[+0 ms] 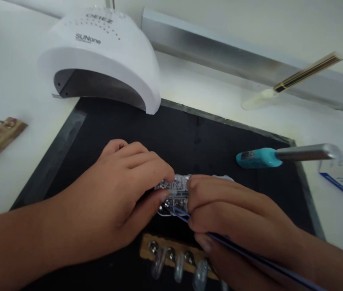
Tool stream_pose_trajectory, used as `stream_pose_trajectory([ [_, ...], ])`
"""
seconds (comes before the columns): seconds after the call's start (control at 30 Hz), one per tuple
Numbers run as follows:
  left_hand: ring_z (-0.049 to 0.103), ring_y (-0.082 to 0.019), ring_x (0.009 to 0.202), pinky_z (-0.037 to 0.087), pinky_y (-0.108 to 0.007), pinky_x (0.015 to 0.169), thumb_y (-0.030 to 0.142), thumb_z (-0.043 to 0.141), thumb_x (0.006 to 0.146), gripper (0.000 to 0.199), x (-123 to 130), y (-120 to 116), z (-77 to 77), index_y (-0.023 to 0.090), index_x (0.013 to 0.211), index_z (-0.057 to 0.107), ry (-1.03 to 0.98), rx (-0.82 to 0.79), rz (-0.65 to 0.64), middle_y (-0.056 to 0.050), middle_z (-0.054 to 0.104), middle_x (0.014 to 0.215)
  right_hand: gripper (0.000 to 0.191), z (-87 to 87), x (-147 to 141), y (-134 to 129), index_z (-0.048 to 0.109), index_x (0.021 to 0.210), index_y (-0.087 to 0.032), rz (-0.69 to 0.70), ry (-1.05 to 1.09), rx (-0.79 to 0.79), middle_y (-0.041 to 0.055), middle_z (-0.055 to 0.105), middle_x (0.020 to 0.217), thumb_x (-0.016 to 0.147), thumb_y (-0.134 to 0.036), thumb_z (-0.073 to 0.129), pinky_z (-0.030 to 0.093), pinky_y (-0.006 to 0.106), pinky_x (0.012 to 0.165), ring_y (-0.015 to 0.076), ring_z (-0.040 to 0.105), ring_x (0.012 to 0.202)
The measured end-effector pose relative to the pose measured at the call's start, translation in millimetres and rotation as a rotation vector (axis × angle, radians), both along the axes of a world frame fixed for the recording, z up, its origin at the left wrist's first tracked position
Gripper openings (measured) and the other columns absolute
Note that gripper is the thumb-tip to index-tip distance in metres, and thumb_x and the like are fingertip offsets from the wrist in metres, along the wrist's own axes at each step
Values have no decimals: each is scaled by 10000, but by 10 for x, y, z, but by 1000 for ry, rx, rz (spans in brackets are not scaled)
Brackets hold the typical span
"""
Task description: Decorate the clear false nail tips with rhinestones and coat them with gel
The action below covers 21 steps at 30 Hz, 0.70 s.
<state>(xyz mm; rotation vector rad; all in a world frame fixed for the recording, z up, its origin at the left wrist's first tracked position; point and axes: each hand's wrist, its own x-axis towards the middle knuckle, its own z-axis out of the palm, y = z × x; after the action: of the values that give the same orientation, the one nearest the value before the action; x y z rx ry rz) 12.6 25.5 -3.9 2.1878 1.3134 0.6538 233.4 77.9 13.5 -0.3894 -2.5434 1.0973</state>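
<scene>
**Over a clear compartment box (177, 184) with blue tweezers (244, 251)**

Seen from above: the clear compartment box in the middle of a black mat (195, 133), partly covered by both hands. At its left end, the left hand (123, 182), fingers curled, thumb and forefinger slightly parted with the box's end between them. From the right, the right hand (234, 206), fingers wrapped around the blue tweezers, tips a little apart at the near-left compartment, among small shiny pieces (163, 207). Anything pinched there, too small to make out.

On the near side, close to the right hand, a wooden strip (144, 250) with glittery nail tips (200, 275). Farther right, a teal-handled tool (259, 157); far left, a white lamp (98, 52).

Possible trouble, judging from here: a shiny piece flicked away by uneven pressure from the tweezers; the box skidding or tipping under a downward push and a loose left hold, with pieces scattered over the mat; a nail tip knocked loose by a dropped right wrist.
</scene>
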Motion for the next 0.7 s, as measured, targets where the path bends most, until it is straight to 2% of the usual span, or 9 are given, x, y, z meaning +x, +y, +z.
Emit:
stream_pose_trajectory([
  [0.37,568,-201,929,352,-400,828,198,463,967,152,2,-6,20,230,1018,603,0,-13,-4,2,677,985,147,-25,-11,8,554,865,-173,-2,23,-3,57,615,795,815,-42,509,536,334,730,171,614,764],
  [0.57,568,-197,930,347,-395,826,202,477,962,137,-7,1,23,233,1018,598,-5,-16,-2,21,664,978,126,-91,-9,60,561,843,-159,68,142,12,50,589,747,774,-61,522,519,312,662,156,586,702],
  [0.7,565,-194,927,344,-402,830,197,470,967,143,-2,1,20,228,1028,596,-1,-11,-6,22,665,978,131,-49,19,40,553,859,-161,60,52,-14,58,601,789,805,-49,512,525,335,730,162,580,762],
])
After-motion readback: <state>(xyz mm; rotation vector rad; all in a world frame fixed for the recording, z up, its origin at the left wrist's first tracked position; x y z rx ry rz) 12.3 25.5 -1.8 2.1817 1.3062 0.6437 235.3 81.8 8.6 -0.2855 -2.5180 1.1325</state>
